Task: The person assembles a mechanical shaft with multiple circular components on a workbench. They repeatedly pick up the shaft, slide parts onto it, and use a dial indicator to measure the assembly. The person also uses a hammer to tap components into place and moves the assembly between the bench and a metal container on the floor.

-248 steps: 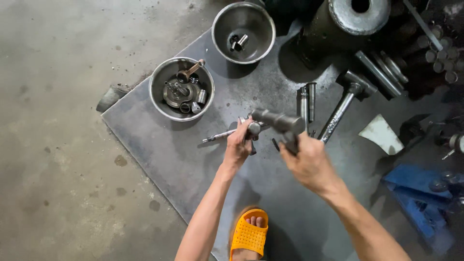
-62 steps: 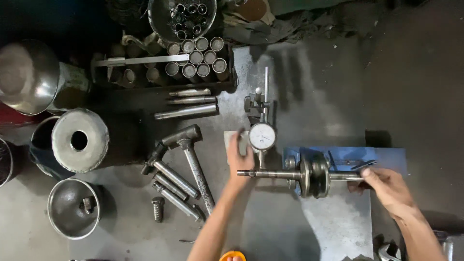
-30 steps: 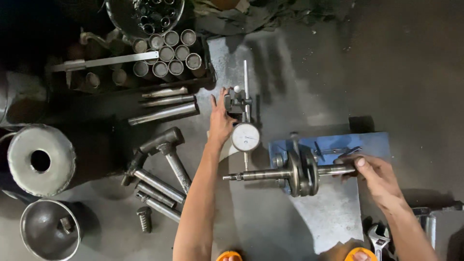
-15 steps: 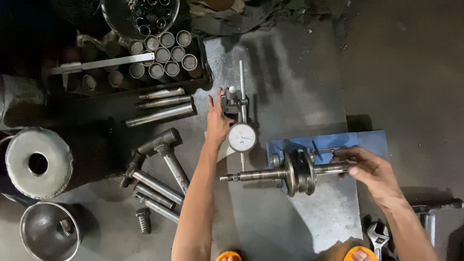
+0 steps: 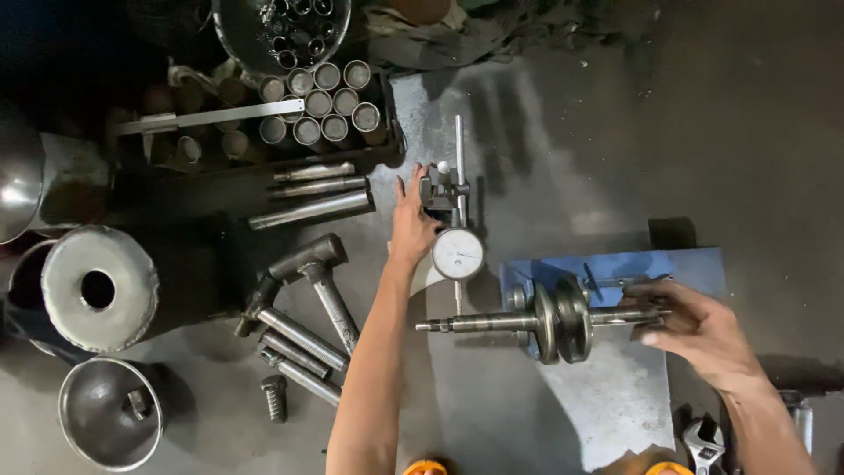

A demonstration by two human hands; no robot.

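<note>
A steel crankshaft (image 5: pixel 549 318) lies across a blue stand (image 5: pixel 615 268), its round webs in the middle and its shafts pointing left and right. My right hand (image 5: pixel 694 330) grips the right shaft end. My left hand (image 5: pixel 411 222) rests on the black base of a dial gauge (image 5: pixel 456 253), whose white round face sits just above the left shaft. The gauge's upright rod (image 5: pixel 458 158) points away from me.
Two steel hammers (image 5: pixel 308 299) and loose bolts lie to the left. A tray of metal tubes (image 5: pixel 316 105), steel rods (image 5: pixel 312 189), a large metal cylinder (image 5: pixel 97 286), a steel bowl (image 5: pixel 110 413) and a spanner (image 5: pixel 703 440) surround the grey plate (image 5: pixel 492 413).
I moved from the bowls to the blue stand. The crankshaft now rests there, my left hand has gone from the shaft to the gauge base, and my right hand stays on the shaft end.
</note>
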